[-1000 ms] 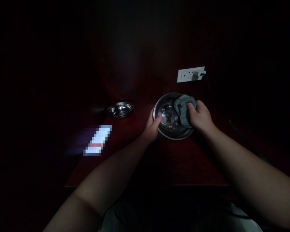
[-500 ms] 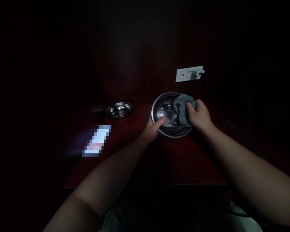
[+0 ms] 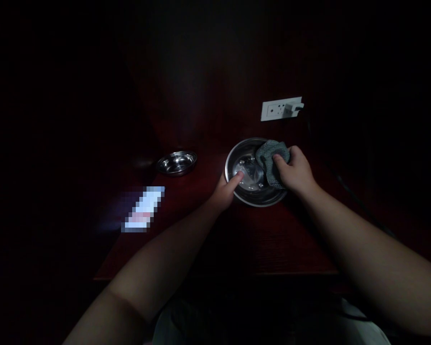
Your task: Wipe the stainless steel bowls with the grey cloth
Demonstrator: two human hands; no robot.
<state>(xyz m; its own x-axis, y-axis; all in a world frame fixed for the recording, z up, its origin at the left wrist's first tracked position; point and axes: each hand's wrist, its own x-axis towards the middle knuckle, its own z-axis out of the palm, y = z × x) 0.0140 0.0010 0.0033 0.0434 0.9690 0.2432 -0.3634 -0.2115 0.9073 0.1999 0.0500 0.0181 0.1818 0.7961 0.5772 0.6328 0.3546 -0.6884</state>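
Note:
A shiny metal bowl [image 3: 252,181] is tilted toward me above the dark red table. My left hand [image 3: 225,192] grips its left rim, the thumb inside and the other fingers hidden behind the wall. My right hand [image 3: 297,171] is closed on a grey-green cloth [image 3: 272,160], its thumb on top. The cloth lies over the right side of the bowl, against the inner wall and rim. Light spots gleam on the bowl's bottom; in this dim light I cannot tell whether they are drops or reflections.
A shallower metal bowl [image 3: 177,164] stands on the table [image 3: 273,249] to the left. Nearer, a bright blurred-out rectangle [image 3: 143,209] lies by the left edge. A white wall socket [image 3: 280,109] with a plugged-in adapter is behind, its dark cable running down the right.
The bowl and both hands have stayed almost in place, with a very slight shift. The cloth's folds have changed a little under my right hand.

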